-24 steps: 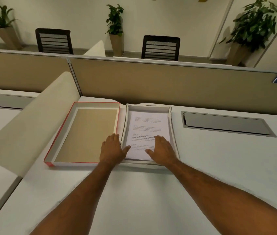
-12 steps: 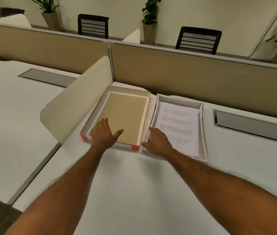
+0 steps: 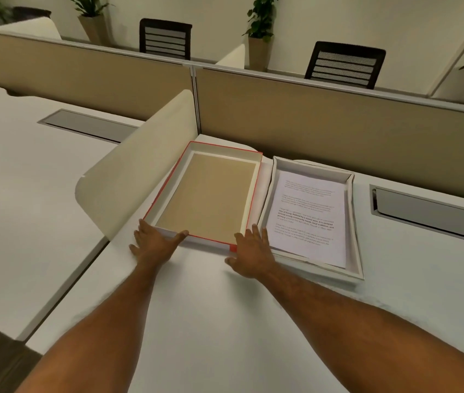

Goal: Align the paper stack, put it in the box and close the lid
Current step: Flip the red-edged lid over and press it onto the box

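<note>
The box lid [image 3: 211,199], red-edged with a brown inside, lies upside down on the white desk. Right beside it stands the white box [image 3: 351,222] with the printed paper stack [image 3: 307,217] lying flat inside. My left hand [image 3: 154,245] rests at the lid's near left corner, fingers spread and thumb along the near edge. At the lid's near right corner, in the gap beside the box, is my right hand [image 3: 250,251], also spread. Both hands touch the lid, which still sits flat on the desk.
A cream curved divider [image 3: 128,188] stands just left of the lid. A beige partition [image 3: 338,131] runs behind both. A grey cable hatch [image 3: 429,211] is set into the desk at right, another [image 3: 83,124] on the neighbouring desk. Chairs and plants stand beyond.
Both hands have left the paper stack and moved left to the lid's near corners. My view has swung left and tilted.
</note>
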Demonstrator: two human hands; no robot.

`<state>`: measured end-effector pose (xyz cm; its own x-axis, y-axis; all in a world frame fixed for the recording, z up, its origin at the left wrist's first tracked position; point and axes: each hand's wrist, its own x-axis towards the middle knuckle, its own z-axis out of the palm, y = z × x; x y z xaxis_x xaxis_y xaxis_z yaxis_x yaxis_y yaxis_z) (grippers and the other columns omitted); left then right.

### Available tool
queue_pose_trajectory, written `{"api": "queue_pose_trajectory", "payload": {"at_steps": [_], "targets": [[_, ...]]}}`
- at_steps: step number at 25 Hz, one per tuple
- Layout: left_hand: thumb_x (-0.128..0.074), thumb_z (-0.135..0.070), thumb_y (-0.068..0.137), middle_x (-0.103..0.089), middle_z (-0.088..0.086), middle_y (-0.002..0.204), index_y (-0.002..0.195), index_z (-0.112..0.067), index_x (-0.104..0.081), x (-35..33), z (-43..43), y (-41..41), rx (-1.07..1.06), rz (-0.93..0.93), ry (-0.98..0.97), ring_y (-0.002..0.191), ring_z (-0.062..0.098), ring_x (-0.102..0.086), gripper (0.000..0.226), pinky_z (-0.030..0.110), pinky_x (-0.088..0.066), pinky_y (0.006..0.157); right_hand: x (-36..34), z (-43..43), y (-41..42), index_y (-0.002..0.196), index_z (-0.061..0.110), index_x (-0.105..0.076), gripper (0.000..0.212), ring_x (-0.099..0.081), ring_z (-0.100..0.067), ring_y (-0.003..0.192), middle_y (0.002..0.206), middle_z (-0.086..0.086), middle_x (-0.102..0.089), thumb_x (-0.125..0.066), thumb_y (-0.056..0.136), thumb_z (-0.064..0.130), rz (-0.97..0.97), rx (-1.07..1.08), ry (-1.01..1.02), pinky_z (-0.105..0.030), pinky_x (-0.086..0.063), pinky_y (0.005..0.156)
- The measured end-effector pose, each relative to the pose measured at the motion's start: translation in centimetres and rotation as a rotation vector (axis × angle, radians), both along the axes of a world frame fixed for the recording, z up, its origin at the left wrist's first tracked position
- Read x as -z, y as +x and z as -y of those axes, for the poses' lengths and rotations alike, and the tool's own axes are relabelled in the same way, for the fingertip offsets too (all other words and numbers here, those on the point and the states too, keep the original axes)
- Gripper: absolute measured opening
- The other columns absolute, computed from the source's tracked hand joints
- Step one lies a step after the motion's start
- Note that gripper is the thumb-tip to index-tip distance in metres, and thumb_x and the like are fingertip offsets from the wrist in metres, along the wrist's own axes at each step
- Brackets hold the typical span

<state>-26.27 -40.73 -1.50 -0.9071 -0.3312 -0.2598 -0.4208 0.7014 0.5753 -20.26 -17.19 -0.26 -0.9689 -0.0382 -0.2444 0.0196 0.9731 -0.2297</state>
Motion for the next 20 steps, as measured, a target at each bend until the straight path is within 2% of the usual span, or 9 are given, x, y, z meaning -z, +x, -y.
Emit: {"api": "queue_pose_trajectory", "payload": {"at_steps": [3,5,7,9,11,13,15,18,20], "targets": [[-0.084,-0.061,0.056,-0.033,0.022,0.152,0.15,0.0,-0.006,0.3,0.2,-0.3,-0.093,-0.15,0.178,0.141,0.036,-0.032,0.136,0.052,-0.029,0.114,0.1,0.0,0.1,0.147,0.012,-0.033,0.082,-0.005,-0.035,0.152,0.16,-0.02,-0.024,-0.054,0.084,0.06,-0.016,0.021,-0.039,-0.048,0.005,0.121],[-0.088,-0.047,0.059,-0.038,0.022,0.14,0.14,-0.001,-0.026,0.0,-0.4,-0.6,-0.21,-0.331,0.337,0.131,0.036,-0.042,0.112,0.043,-0.041,0.103,0.0,-0.1,0.3,0.149,0.013,-0.03,0.087,-0.005,-0.034,0.152,0.16,-0.018,-0.024,-0.055,0.082,0.063,-0.015,0.041,-0.091,-0.046,0.002,0.122],[-0.088,-0.036,0.063,-0.037,0.022,0.135,0.127,-0.002,-0.038,-0.9,-1.2,-1.1,-0.329,-0.459,0.466,0.122,0.036,-0.046,0.088,0.042,-0.046,0.1,-0.4,-0.3,0.4,0.15,0.016,-0.028,0.089,-0.006,-0.032,0.153,0.16,-0.016,-0.026,-0.056,0.08,0.064,-0.038,0.053,-0.158,-0.044,-0.001,0.123],[-0.088,-0.029,0.066,-0.041,0.021,0.133,0.12,-0.003,-0.045,-1.5,-2.1,-1.6,-0.406,-0.533,0.579,0.115,0.035,-0.054,0.073,0.039,-0.053,0.093,-0.7,-0.6,0.5,0.15,0.017,-0.028,0.09,-0.008,-0.031,0.153,0.16,-0.013,-0.027,-0.057,0.079,0.065,-0.063,0.06,-0.21,-0.044,-0.002,0.123],[-0.084,-0.027,0.072,-0.056,0.021,0.126,0.12,-0.003,-0.053,-1.9,-3.0,-1.5,-0.399,-0.545,0.744,0.11,0.032,-0.064,0.062,0.029,-0.055,0.08,-0.9,-0.9,0.6,0.149,0.016,-0.029,0.09,-0.01,-0.028,0.153,0.159,-0.011,-0.03,-0.058,0.079,0.064,-0.082,0.049,-0.242,-0.042,-0.003,0.123],[-0.077,-0.023,0.081,-0.062,0.019,0.122,0.131,-0.004,-0.046,-2.3,-4.0,-1.0,-0.332,-0.494,0.889,0.107,0.029,-0.065,0.062,0.035,-0.057,0.08,-1.4,-1.1,0.6,0.149,0.015,-0.029,0.09,-0.011,-0.026,0.153,0.159,-0.011,-0.031,-0.057,0.079,0.064,-0.076,0.004,-0.246,-0.041,-0.001,0.123],[-0.073,-0.018,0.085,-0.061,0.02,0.123,0.139,-0.014,-0.032,-3.1,-5.0,-0.8,-0.3,-0.466,0.974,0.1,0.023,-0.065,0.067,0.043,-0.057,0.082,-2.1,-1.2,0.5,0.149,0.015,-0.028,0.091,-0.012,-0.026,0.152,0.158,-0.011,-0.033,-0.053,0.08,0.069,-0.064,-0.011,-0.202,-0.044,0.002,0.122],[-0.073,-0.016,0.084,-0.061,0.021,0.124,0.136,-0.023,-0.033,-4.9,-6.0,-0.6,-0.227,-0.561,0.927,0.092,0.016,-0.068,0.066,0.043,-0.059,0.081,-5.2,-0.8,-0.5,0.146,0.016,-0.032,0.095,-0.023,-0.033,0.147,0.152,-0.012,-0.041,-0.046,0.076,0.079,-0.122,0.066,-0.148,-0.053,-0.006,0.122],[-0.076,-0.013,0.08,-0.063,0.019,0.121,0.132,-0.023,-0.037,-6.1,-6.7,-0.2,-0.122,-0.659,0.845,0.091,0.019,-0.07,0.066,0.036,-0.061,0.08,-8.8,0.3,-1.8,0.146,0.018,-0.032,0.095,-0.033,-0.031,0.142,0.152,-0.01,-0.042,-0.05,0.075,0.078,-0.162,0.1,-0.278,-0.053,-0.019,0.12]]}}
